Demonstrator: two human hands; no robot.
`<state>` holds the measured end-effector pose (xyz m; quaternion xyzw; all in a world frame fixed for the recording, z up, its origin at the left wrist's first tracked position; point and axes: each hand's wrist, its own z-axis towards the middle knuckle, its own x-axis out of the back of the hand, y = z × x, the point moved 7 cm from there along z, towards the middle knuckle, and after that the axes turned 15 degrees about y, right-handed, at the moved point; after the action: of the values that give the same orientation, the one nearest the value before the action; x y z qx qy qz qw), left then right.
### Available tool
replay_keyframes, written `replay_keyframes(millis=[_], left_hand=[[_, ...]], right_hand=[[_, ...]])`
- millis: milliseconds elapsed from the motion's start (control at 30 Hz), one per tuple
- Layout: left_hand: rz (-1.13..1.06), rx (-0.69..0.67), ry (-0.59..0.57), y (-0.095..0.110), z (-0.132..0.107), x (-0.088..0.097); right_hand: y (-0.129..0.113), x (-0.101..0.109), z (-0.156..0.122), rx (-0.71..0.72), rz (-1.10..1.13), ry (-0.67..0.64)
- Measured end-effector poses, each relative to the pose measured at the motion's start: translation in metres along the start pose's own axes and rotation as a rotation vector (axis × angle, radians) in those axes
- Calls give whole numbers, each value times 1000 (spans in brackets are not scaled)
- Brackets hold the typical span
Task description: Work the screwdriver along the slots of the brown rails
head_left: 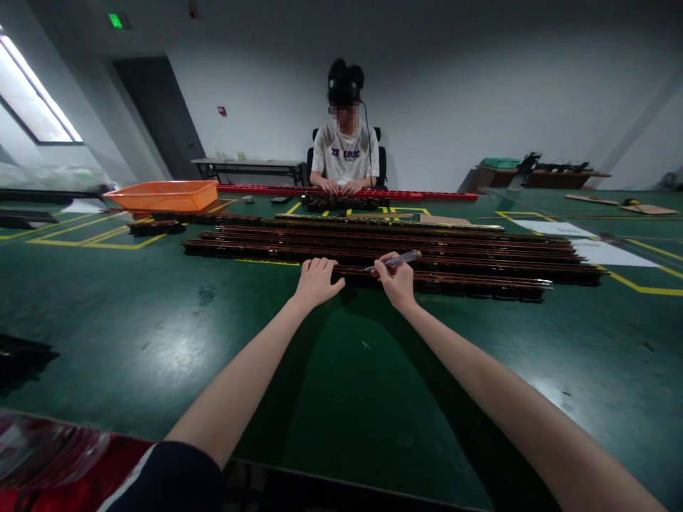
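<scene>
My left hand [319, 282] is closed over the left end of the nearest dark rail [480, 283], fingers on its top and thumb on the near side. This long rail carries copper-coloured strips along its length. In my right hand [398, 282] is a slim screwdriver [401, 259] with a clear purplish handle, held between thumb and fingers. Its thin shaft points left, with the tip at the rail near my left hand; whether it touches is too small to tell. Just behind lies a bundle of several similar rails [256, 247], side by side across the green table [224, 341].
An orange bin [165, 197] stands at the back left. Across the table a person [346, 153] handles a dark part [341, 203] beside a long red bar [442, 195]. White papers [613, 252] lie to the right. A dark piece [21, 359] sits at the left edge.
</scene>
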<state>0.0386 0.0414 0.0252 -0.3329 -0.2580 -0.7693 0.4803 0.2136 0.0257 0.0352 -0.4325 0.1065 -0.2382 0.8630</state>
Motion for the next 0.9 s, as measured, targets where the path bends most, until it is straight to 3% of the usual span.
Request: replay_keyframes(millis=[467, 900], left_hand=[[89, 13, 55, 12, 8, -7], [48, -66, 97, 18, 3, -6]], right_hand=[[-2, -3, 2, 96, -5, -206], [-3, -1, 1, 24, 31, -195]])
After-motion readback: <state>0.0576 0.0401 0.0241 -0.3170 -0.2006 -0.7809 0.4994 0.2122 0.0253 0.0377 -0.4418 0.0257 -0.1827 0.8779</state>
